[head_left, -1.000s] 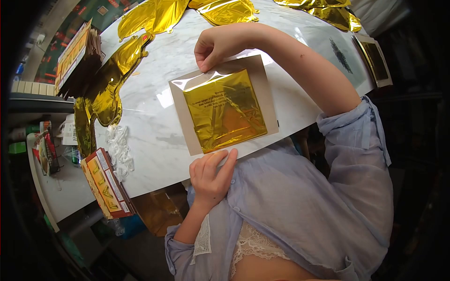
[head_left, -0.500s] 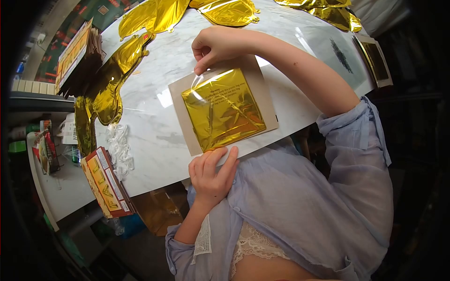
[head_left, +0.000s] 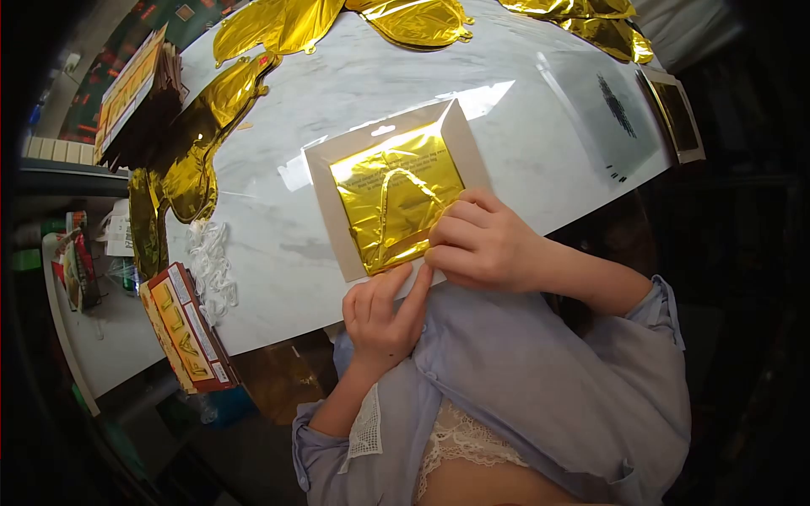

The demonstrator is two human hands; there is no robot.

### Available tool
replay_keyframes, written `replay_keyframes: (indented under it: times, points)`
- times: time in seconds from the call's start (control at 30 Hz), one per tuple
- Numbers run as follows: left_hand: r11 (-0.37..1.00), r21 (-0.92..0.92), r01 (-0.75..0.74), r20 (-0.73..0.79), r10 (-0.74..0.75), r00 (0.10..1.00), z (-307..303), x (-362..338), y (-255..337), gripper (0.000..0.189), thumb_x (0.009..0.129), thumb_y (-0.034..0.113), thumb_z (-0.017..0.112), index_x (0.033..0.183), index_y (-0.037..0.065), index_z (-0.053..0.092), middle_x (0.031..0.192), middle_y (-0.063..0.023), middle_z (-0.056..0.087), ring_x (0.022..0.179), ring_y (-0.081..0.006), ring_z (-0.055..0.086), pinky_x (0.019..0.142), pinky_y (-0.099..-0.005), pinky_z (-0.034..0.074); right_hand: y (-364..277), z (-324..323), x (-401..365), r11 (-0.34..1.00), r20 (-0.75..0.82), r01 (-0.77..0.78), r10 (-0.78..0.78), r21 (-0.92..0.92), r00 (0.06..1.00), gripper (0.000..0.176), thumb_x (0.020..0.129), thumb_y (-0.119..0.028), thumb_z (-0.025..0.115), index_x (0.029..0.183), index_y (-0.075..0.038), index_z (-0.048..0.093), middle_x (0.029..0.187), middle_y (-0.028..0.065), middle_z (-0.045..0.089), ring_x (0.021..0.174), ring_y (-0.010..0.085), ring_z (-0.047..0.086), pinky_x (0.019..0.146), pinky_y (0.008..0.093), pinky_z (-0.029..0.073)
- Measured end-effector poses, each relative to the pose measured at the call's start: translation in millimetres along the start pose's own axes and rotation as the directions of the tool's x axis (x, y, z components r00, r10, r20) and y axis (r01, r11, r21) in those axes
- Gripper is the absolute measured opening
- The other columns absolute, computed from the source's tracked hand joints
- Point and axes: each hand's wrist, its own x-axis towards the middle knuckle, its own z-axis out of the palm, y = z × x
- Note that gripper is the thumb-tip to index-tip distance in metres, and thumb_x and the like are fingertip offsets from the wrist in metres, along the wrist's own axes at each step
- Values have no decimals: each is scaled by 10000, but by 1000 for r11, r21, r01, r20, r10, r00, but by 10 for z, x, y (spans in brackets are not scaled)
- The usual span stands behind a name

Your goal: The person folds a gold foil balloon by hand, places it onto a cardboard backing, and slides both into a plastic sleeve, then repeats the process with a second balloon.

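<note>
A folded gold foil balloon (head_left: 396, 198) in a clear plastic bag with printed text lies flat on a grey-brown cardboard sheet (head_left: 332, 221) with a hang hole at its top. A thin white strand loops over the foil. At the bottom edge of this pack, my left hand (head_left: 381, 316) grips with its fingertips, thumb pointing up. My right hand (head_left: 485, 240) is closed in a pinch at the lower right corner of the pack, its thumb near my left thumb. What lies between the right fingertips is partly hidden.
Gold foil balloons (head_left: 283, 27) lie along the far and left sides of the marble-patterned table (head_left: 278, 253). White ribbon (head_left: 211, 261) is heaped at left. Printed boxes (head_left: 192, 333) stand at the left edge. A clear bag (head_left: 612, 110) and a windowed box (head_left: 675, 114) lie at right.
My right hand has come down from the top of the cardboard to the pack's lower right corner. The hang hole now shows. My left hand has stayed at the bottom edge.
</note>
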Motion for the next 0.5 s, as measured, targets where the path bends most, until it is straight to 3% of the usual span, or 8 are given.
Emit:
replay_keyframes:
  times: [0.13, 0.5]
  points:
    - [1000, 3, -10, 5, 10, 1000, -6, 4, -1, 444, 846, 137, 772, 1280, 233, 781, 1280, 28, 668, 1112, -170, 619, 966, -375, 464, -34, 109, -37, 995, -133, -99, 96, -14, 986, 243, 779, -175, 835, 977, -132, 700, 998, 11, 638, 945, 225, 634, 930, 403, 477]
    - [999, -5, -33, 45, 33, 998, -48, 17, -46, 452, 845, 131, 756, 1285, 231, 775, 1314, 42, 670, 1111, -158, 620, 961, -370, 449, -3, 203, -16, 978, -136, -208, 208, 12, 969, 279, 808, -155, 815, 1053, -126, 685, 1063, 34, 622, 1020, 248, 621, 967, 432, 467]
